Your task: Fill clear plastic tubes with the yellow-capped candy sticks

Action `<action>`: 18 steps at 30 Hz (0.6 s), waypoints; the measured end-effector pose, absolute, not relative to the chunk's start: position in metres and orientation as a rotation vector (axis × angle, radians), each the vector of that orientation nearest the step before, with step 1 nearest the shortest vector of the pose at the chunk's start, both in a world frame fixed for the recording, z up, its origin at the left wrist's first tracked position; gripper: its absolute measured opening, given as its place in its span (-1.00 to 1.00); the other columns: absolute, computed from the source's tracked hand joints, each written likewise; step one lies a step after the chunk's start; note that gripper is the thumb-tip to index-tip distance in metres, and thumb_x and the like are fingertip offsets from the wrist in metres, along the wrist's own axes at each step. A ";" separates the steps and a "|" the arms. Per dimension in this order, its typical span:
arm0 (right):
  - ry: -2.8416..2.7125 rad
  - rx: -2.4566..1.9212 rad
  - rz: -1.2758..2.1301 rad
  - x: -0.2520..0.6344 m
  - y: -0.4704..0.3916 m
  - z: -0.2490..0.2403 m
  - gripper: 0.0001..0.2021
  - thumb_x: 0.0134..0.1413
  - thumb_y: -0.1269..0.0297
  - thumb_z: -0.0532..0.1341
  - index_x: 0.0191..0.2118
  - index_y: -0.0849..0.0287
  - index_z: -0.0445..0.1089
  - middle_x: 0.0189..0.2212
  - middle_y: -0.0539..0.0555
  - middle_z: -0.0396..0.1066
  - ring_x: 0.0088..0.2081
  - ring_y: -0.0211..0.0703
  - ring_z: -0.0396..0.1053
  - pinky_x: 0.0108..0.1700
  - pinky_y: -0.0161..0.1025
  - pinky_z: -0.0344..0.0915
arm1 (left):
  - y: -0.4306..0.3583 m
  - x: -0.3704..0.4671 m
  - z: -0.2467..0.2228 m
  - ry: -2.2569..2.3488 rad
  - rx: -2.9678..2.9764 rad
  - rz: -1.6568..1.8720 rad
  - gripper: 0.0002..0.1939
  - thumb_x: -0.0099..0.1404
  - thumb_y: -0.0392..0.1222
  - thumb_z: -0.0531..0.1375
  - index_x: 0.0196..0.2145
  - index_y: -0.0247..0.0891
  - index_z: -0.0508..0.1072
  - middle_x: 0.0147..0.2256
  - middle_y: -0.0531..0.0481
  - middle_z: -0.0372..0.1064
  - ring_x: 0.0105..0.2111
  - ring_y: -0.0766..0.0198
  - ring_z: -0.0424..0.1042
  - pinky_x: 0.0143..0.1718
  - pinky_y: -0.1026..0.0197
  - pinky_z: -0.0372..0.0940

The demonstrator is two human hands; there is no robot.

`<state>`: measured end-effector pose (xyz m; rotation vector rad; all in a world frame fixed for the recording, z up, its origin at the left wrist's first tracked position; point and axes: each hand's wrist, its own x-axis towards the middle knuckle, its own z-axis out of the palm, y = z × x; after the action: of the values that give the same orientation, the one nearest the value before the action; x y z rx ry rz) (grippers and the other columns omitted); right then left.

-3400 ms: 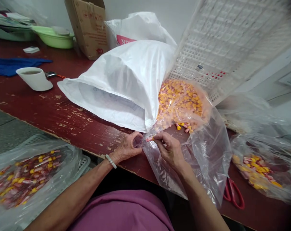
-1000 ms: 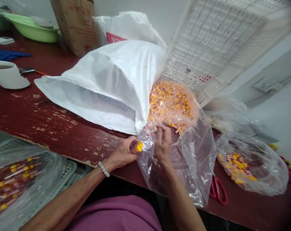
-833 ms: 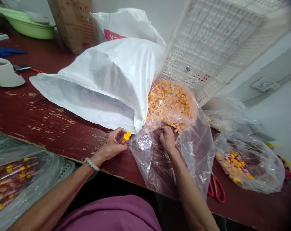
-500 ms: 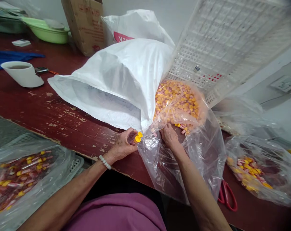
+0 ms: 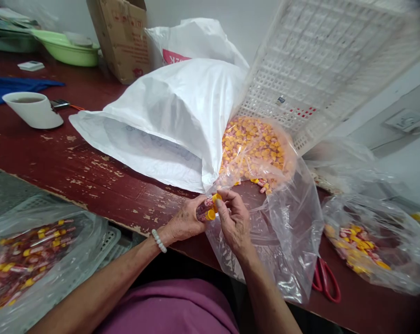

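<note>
My left hand (image 5: 187,219), with a pale bead bracelet at the wrist, is closed around small clear tubes (image 5: 202,211) with yellow ends. My right hand (image 5: 236,221) meets it, thumb and fingers pinching a yellow cap (image 5: 216,197) at the end of one tube. Pink-and-white patterned wrapping shows just below that cap. Behind the right hand lies a clear plastic bag (image 5: 286,232), with a heap of small yellow-capped pieces (image 5: 255,144) at its far end. A few loose pieces (image 5: 262,186) lie near the bag's opening.
A large white sack (image 5: 168,106) lies open beside the heap, and a white plastic crate (image 5: 321,69) leans behind it. Red-handled scissors (image 5: 326,280) and another bag of pieces (image 5: 361,246) are at right. At lower left is a bag of capped tubes (image 5: 32,255); a white cup (image 5: 34,111) stands farther back.
My right hand has come back from the bag's opening to my left hand and now pinches a yellow cap at the tubes. The left hand has moved slightly right and down.
</note>
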<state>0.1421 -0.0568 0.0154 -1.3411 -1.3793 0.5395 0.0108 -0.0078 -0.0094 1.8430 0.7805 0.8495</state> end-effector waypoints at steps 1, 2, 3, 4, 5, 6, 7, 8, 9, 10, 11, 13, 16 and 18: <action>-1.420 -1.347 0.522 0.144 -0.058 0.016 -0.81 0.12 0.19 0.14 -0.16 0.10 0.35 -0.14 0.07 0.38 -0.11 -0.16 0.33 -0.08 -0.17 0.26 | -0.008 0.010 -0.009 0.784 1.849 0.854 -0.70 -0.05 -0.42 0.14 -0.28 -0.34 0.36 -0.42 0.08 0.29 -0.46 0.38 0.24 -0.44 0.36 0.14; -1.438 -1.342 0.505 0.147 -0.057 0.017 -0.83 0.12 0.19 0.14 -0.19 0.10 0.36 -0.08 0.08 0.36 -0.05 -0.13 0.30 -0.04 -0.16 0.24 | -0.008 0.009 -0.009 0.783 1.849 0.858 -0.71 -0.05 -0.42 0.14 -0.28 -0.33 0.36 -0.42 0.08 0.28 -0.46 0.39 0.23 -0.44 0.35 0.14; -1.429 -1.330 0.491 0.151 -0.055 0.018 -0.84 0.14 0.19 0.12 -0.22 0.11 0.37 -0.04 0.08 0.33 0.00 -0.12 0.28 -0.01 -0.14 0.22 | -0.008 0.008 -0.008 0.775 1.845 0.857 -0.71 -0.05 -0.41 0.14 -0.29 -0.33 0.35 -0.43 0.09 0.28 -0.47 0.39 0.23 -0.44 0.35 0.14; -1.395 -1.321 0.476 0.155 -0.052 0.020 -0.83 0.16 0.20 0.09 -0.23 0.11 0.37 -0.03 0.08 0.33 0.01 -0.13 0.27 0.01 -0.14 0.21 | -0.008 0.008 -0.008 0.765 1.843 0.853 -0.71 -0.05 -0.41 0.13 -0.29 -0.32 0.35 -0.43 0.10 0.28 -0.46 0.39 0.24 -0.44 0.35 0.14; -1.348 -1.324 0.455 0.158 -0.047 0.022 -0.82 0.19 0.19 0.06 -0.22 0.12 0.36 -0.06 0.08 0.34 -0.01 -0.14 0.28 0.00 -0.15 0.21 | -0.008 0.008 -0.007 0.754 1.851 0.844 -0.72 -0.06 -0.42 0.13 -0.30 -0.32 0.34 -0.43 0.10 0.28 -0.47 0.38 0.24 -0.44 0.35 0.14; -1.300 -1.342 0.426 0.159 -0.041 0.023 -0.80 0.20 0.19 0.04 -0.19 0.12 0.35 -0.11 0.08 0.35 -0.06 -0.17 0.30 -0.02 -0.15 0.22 | -0.009 0.009 -0.006 0.748 1.875 0.828 -0.73 -0.06 -0.42 0.12 -0.32 -0.31 0.34 -0.44 0.09 0.28 -0.47 0.38 0.24 -0.44 0.35 0.13; -1.263 -1.368 0.384 0.159 -0.034 0.024 -0.78 0.21 0.18 0.02 -0.15 0.12 0.33 -0.15 0.08 0.36 -0.11 -0.18 0.32 -0.05 -0.16 0.24 | -0.010 0.010 -0.005 0.744 1.915 0.801 -0.76 -0.06 -0.43 0.11 -0.35 -0.30 0.35 -0.46 0.09 0.28 -0.48 0.37 0.23 -0.46 0.34 0.12; -1.258 -1.390 0.335 0.158 -0.028 0.023 -0.77 0.21 0.17 0.03 -0.11 0.12 0.31 -0.17 0.09 0.36 -0.15 -0.19 0.32 -0.07 -0.16 0.25 | -0.011 0.012 -0.005 0.745 1.960 0.771 -0.77 -0.07 -0.44 0.10 -0.39 -0.29 0.35 -0.48 0.08 0.28 -0.50 0.36 0.22 -0.47 0.33 0.10; -1.295 -1.400 0.285 0.155 -0.021 0.022 -0.74 0.19 0.16 0.05 -0.07 0.13 0.30 -0.16 0.10 0.34 -0.18 -0.19 0.32 -0.08 -0.16 0.26 | -0.013 0.014 -0.006 0.747 1.999 0.739 -0.78 -0.09 -0.45 0.10 -0.42 -0.29 0.35 -0.50 0.07 0.29 -0.52 0.35 0.21 -0.49 0.32 0.07; -1.361 -1.395 0.238 0.151 -0.015 0.020 -0.72 0.17 0.16 0.07 -0.04 0.13 0.28 -0.12 0.11 0.32 -0.18 -0.19 0.31 -0.08 -0.15 0.25 | -0.015 0.016 -0.007 0.747 2.025 0.711 -0.78 -0.11 -0.47 0.10 -0.44 -0.28 0.35 -0.52 0.06 0.30 -0.54 0.34 0.20 -0.51 0.30 0.05; -1.441 -1.379 0.201 0.146 -0.011 0.018 -0.70 0.15 0.16 0.10 -0.02 0.13 0.27 -0.09 0.13 0.30 -0.17 -0.19 0.30 -0.06 -0.15 0.25 | -0.016 0.019 -0.008 0.747 2.035 0.689 -0.77 -0.13 -0.47 0.10 -0.45 -0.27 0.36 -0.54 0.04 0.30 -0.57 0.33 0.19 -0.52 0.29 0.03; -1.565 -1.331 0.173 0.140 -0.005 0.013 -0.68 0.14 0.18 0.12 0.00 0.13 0.27 -0.04 0.13 0.26 -0.15 -0.19 0.29 -0.05 -0.17 0.24 | -0.018 0.022 -0.010 0.753 2.021 0.672 -0.75 -0.15 -0.48 0.10 -0.45 -0.27 0.37 -0.55 0.04 0.32 -0.59 0.33 0.17 -0.54 0.28 0.02; -1.459 -1.347 0.152 0.153 -0.005 0.002 -0.74 0.20 0.17 0.02 -0.07 0.13 0.31 -0.14 0.10 0.31 -0.17 -0.22 0.30 -0.11 -0.21 0.25 | -0.015 0.020 -0.010 0.784 1.936 0.680 -0.75 -0.17 -0.47 0.08 -0.46 -0.27 0.34 -0.55 0.08 0.28 -0.57 0.35 0.16 -0.54 0.31 0.02; -1.321 -1.495 0.124 0.181 -0.005 -0.008 -0.70 0.23 0.16 -0.07 -0.15 0.15 0.32 -0.26 0.07 0.35 -0.24 -0.22 0.31 -0.16 -0.23 0.25 | -0.009 0.014 -0.007 0.803 1.805 0.693 -0.76 -0.16 -0.47 0.07 -0.46 -0.28 0.32 -0.55 0.11 0.24 -0.56 0.38 0.16 -0.55 0.34 0.02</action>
<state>0.1812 -0.0053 -0.0081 -1.4954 -1.3214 0.1238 0.0145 -0.0094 -0.0075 1.8051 0.8030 0.6927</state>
